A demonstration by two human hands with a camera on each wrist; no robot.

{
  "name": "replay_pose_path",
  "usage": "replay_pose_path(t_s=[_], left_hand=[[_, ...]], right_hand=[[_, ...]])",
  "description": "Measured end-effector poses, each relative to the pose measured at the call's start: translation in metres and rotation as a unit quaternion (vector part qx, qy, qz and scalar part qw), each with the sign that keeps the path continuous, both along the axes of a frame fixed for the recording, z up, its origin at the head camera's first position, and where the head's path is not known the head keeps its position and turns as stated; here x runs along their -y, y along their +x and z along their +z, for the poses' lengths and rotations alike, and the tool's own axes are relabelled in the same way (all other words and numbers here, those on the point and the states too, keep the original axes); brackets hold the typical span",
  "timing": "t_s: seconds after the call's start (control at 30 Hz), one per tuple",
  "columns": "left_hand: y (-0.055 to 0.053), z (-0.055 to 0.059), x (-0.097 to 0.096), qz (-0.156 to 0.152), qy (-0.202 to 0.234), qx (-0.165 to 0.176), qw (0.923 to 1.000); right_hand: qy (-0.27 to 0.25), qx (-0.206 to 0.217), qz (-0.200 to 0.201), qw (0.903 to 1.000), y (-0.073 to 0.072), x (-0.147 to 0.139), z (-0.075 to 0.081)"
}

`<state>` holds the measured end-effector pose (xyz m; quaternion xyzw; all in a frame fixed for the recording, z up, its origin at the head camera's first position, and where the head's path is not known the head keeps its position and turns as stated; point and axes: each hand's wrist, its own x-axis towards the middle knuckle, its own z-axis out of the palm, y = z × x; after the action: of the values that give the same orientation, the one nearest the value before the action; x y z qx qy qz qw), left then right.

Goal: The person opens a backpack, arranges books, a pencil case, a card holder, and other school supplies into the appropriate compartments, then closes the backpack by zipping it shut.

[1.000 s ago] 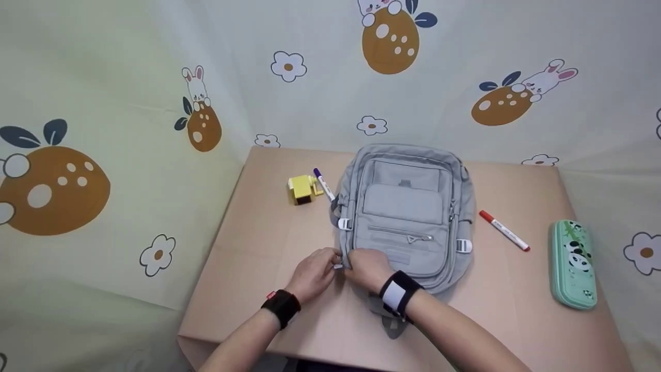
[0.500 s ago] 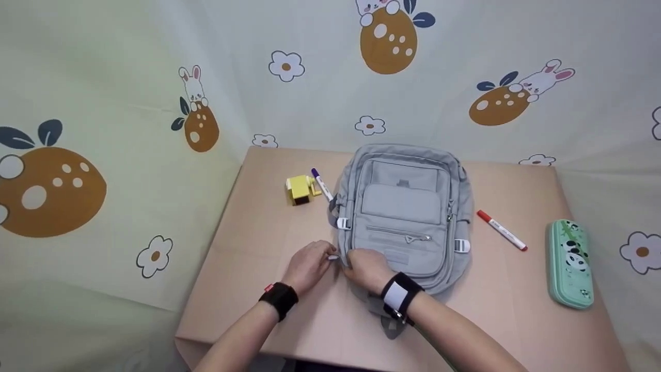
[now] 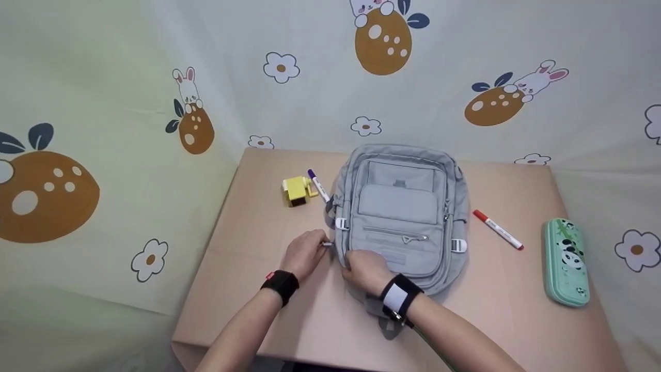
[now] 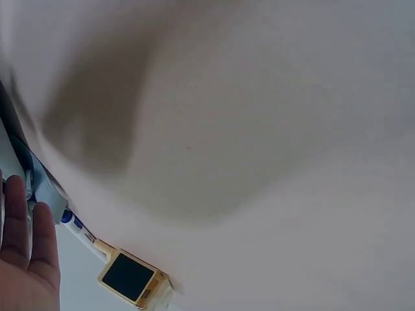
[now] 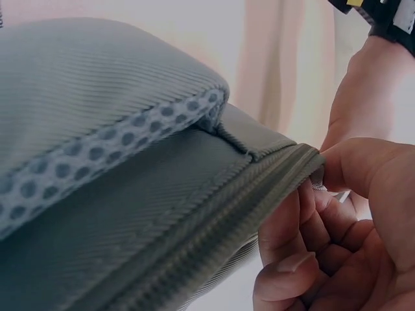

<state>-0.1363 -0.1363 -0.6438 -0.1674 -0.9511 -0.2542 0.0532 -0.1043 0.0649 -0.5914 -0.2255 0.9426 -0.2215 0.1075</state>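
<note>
A grey backpack (image 3: 400,204) lies on the table, its front with pockets facing up. Beside its lower left edge, my left hand (image 3: 304,253) pinches a small pale zipper pull (image 3: 327,244). My right hand (image 3: 367,271) grips the bag's lower left corner. In the right wrist view, thumb and fingers of the right hand (image 5: 363,214) pinch the fabric edge at the end of a zipper (image 5: 214,227). Only part of the left hand (image 4: 29,259) shows in the left wrist view, close to a grey strap (image 4: 48,188); its pinch is out of sight there.
A yellow crank-handled box (image 3: 296,190) and a purple-capped marker (image 3: 318,186) lie left of the bag. To its right are a red marker (image 3: 498,230) and a green panda pencil case (image 3: 566,262). Patterned cloth (image 3: 310,98) hangs behind the table (image 3: 242,227).
My left hand has slid up along the bag's left side with the zipper pull. The right hand keeps its grip on the corner. The head view has shifted slightly.
</note>
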Motion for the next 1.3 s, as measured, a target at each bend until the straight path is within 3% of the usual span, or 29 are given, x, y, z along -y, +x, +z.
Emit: replay_pose_path(t_s=[0.2, 0.5, 0.7, 0.83, 0.97, 1.17, 1.3], left_hand=[[-0.006, 0.000, 0.000, -0.004, -0.012, -0.010, 0.9999], [-0.007, 0.002, -0.003, -0.013, -0.031, 0.015, 0.9993], [-0.004, 0.003, -0.002, -0.014, -0.022, 0.005, 0.9997], [-0.004, 0.003, -0.002, -0.013, -0.016, 0.010, 0.9997], [-0.006, 0.002, -0.002, -0.016, -0.016, 0.011, 0.9997], [-0.012, 0.003, 0.001, -0.008, -0.022, 0.000, 0.9997], [-0.021, 0.004, 0.000, 0.007, -0.025, 0.012, 0.9996]], right_hand=[[-0.013, 0.005, -0.004, 0.9999, 0.001, -0.002, -0.001], [-0.002, 0.004, -0.001, 1.0000, -0.003, -0.001, 0.000], [0.021, -0.011, -0.010, 0.9997, -0.014, 0.011, 0.002], [0.027, 0.015, -0.034, 0.9990, -0.024, 0.017, 0.004], [0.041, 0.030, -0.031, 0.9982, -0.030, 0.019, 0.005], [0.027, 0.031, -0.035, 0.9986, -0.031, 0.017, 0.002], [0.013, 0.036, -0.039, 0.9985, -0.031, 0.015, 0.002]])
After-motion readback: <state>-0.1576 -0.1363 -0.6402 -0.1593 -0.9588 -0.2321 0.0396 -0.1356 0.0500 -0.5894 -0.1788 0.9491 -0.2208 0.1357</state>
